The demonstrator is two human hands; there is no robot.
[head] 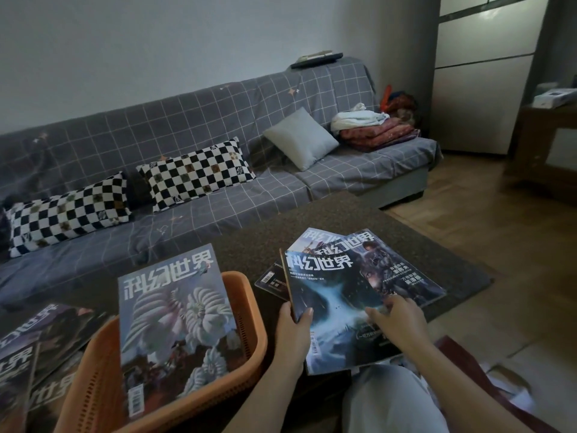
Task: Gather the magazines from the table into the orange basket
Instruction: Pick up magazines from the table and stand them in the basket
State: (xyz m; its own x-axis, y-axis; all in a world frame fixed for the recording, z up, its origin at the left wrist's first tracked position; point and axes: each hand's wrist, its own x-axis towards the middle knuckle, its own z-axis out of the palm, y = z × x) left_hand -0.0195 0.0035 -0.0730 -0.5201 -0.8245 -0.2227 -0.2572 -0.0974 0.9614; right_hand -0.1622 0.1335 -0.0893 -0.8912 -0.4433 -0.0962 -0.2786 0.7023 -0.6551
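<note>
Looking across the room, the grey checked sofa [218, 145] fills the far side, and in front of it sits the dark table [359, 220] with everything in play. On its near left is the orange basket [246, 314], one magazine with a shell cover [178, 323] already propped inside and jutting well above the rim. More magazines lie flat at the far left [40, 339], outside the basket. To the right, a fanned stack of magazines [343, 285] is being collected: the left hand [293, 326] pinches the spine edge of the top copy, thumb curled over the cover, while the right hand [399, 320] rests curled fingers on the lower right corner, squaring things up. Risk from here, I'd say: those glossy covers are splayed, so a lift by one edge could let the lower copies slide out onto the floor. A smaller dark item [271, 279] peeks out underneath and may get left behind.
</note>
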